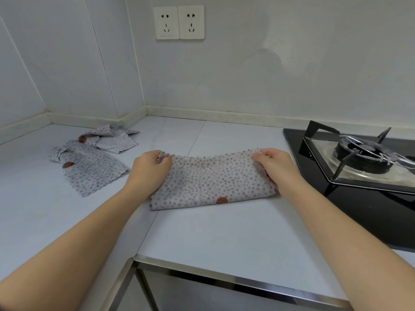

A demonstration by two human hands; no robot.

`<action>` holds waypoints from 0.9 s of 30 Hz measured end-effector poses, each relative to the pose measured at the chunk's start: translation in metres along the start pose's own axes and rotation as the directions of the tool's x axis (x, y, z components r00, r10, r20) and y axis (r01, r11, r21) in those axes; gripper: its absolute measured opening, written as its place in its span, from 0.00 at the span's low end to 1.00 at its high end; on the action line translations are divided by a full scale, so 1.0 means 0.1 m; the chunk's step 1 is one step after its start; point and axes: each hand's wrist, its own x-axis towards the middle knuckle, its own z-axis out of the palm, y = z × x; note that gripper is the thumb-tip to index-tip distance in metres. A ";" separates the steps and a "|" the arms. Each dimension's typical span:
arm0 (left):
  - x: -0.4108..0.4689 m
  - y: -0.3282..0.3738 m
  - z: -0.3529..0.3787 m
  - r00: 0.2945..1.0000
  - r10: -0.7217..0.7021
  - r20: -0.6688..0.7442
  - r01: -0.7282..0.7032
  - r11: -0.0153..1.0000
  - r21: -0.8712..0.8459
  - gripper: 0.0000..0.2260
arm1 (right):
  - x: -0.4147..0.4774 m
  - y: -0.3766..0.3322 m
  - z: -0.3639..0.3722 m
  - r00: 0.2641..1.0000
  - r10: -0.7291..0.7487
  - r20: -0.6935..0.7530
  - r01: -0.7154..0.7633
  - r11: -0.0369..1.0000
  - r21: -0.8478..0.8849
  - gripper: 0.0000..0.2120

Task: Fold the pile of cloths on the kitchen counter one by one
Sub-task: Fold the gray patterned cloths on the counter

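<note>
Far left on the surface [202, 239]: two crumpled spotted cloths [89, 162], one partly overlapping the other. Centre: the folded spotted cloth [211, 182] lies flat, its scalloped edges toward the wall. The left hand [150, 169] pinches the far left corner of this cloth with curled fingers. The right hand [276, 167] pinches the far right corner likewise. Far right: a gas hob [359, 158] set into the surface, just beside the right hand.
</note>
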 end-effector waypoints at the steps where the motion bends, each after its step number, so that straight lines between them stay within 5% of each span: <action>1: 0.00 0.01 -0.01 1.000 -0.009 0.020 0.009 1.000 0.020 0.13 | 0.00 0.00 -0.01 0.999 0.028 0.018 -0.028 0.999 -0.017 0.08; 9: 0.07 0.06 -0.14 0.965 -0.142 0.220 0.092 0.970 0.223 0.13 | -0.06 0.03 0.04 0.981 -0.184 0.060 0.190 0.858 -0.478 0.09; 18: -0.04 0.05 -0.06 0.992 -0.055 0.110 0.004 0.911 0.413 0.07 | -0.03 0.08 0.05 0.970 -0.235 0.060 0.224 0.774 -0.592 0.07; 27: 0.04 0.01 -0.15 0.947 -0.088 0.310 -0.101 0.833 0.544 0.07 | 0.03 0.13 0.09 0.941 -0.254 0.221 0.324 0.501 -0.803 0.05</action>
